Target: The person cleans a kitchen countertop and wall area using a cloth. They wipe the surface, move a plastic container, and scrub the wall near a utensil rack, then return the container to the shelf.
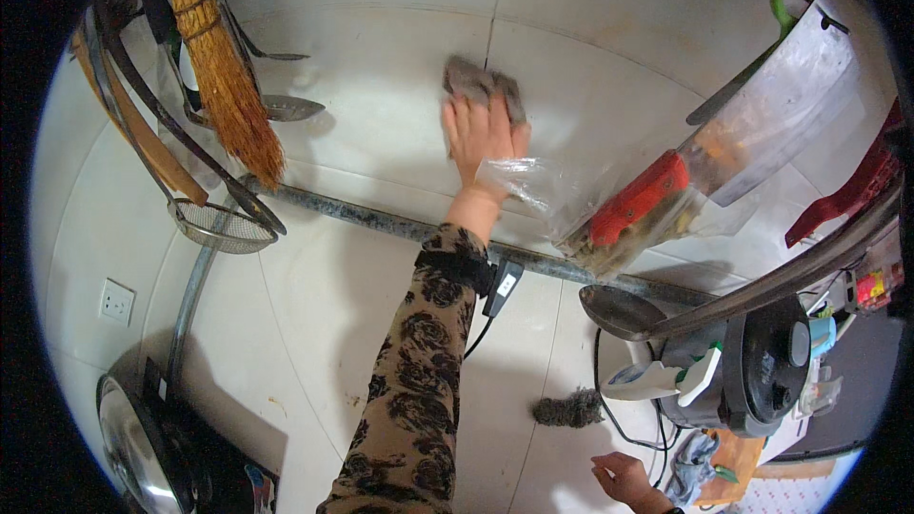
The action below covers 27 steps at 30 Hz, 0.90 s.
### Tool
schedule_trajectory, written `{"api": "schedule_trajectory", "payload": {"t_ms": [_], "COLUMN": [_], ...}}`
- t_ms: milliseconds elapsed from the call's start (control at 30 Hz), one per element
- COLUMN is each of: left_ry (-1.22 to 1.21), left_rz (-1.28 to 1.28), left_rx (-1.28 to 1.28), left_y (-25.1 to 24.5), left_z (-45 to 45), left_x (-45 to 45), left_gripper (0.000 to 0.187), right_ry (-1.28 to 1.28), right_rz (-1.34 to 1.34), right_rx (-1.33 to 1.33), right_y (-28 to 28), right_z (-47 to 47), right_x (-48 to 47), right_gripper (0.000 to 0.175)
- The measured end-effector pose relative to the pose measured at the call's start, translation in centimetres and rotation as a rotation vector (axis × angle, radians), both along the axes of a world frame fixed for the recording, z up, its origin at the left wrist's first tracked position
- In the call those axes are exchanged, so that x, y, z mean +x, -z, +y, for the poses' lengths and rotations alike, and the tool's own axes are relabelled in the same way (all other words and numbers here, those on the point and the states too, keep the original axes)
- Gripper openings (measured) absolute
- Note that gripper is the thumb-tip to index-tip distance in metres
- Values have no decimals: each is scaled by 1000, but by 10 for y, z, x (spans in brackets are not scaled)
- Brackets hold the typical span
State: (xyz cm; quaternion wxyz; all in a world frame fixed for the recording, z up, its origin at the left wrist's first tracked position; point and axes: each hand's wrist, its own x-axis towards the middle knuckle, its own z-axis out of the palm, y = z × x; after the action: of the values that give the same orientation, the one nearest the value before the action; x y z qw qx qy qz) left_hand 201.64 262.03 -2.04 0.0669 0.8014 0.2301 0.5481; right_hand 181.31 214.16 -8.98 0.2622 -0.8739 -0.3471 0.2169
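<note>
My left hand (480, 135) presses a grey-brown cloth (468, 77) flat against the pale tiled wall (371, 71), its fingers spread over the cloth. A patterned sleeve and a black strap cover that forearm. Close to its wrist, at the right, hangs a clear plastic bag (528, 178). Low at the right, my right hand (625, 478) is loosely curled with nothing visible in it, near a crumpled grey-blue cloth (692, 467) on a wooden board (739, 453). A dark grey scouring pad (569, 408) lies up and to the left of the right hand.
A straw brush (228, 78), a wire strainer (225, 227) and other utensils hang at left. At right hang a red-handled cleaver (639, 196) and a ladle (621, 310). A metal rail (357, 213) crosses behind my forearm. An electric cooker (767, 364) and cords stand lower right; a lidded pan (132, 442) is lower left.
</note>
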Motion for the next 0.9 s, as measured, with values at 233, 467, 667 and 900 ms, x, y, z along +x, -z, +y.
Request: {"api": "schedule_trajectory", "payload": {"t_ms": [233,467,667,900], "left_ry": [254,183,77,-56], "left_rz": [354,125,131,-261], "left_rx": [362,495,1083,201], "left_y": [21,-68,-87,-123], "left_z": [-20,-37,-27,31], "left_x": [-22,16,17,6], "left_gripper": [38,38,39,54], "right_ry": [33,56,41,23], "right_rz": [35,29,51,51], "right_rx": [38,33,20,-22], "right_y": [-9,-14,-12,-16], "right_z": [-4,-4,3,4], "right_x": [0,-2,1,3], "right_gripper": [15,14,15,17]}}
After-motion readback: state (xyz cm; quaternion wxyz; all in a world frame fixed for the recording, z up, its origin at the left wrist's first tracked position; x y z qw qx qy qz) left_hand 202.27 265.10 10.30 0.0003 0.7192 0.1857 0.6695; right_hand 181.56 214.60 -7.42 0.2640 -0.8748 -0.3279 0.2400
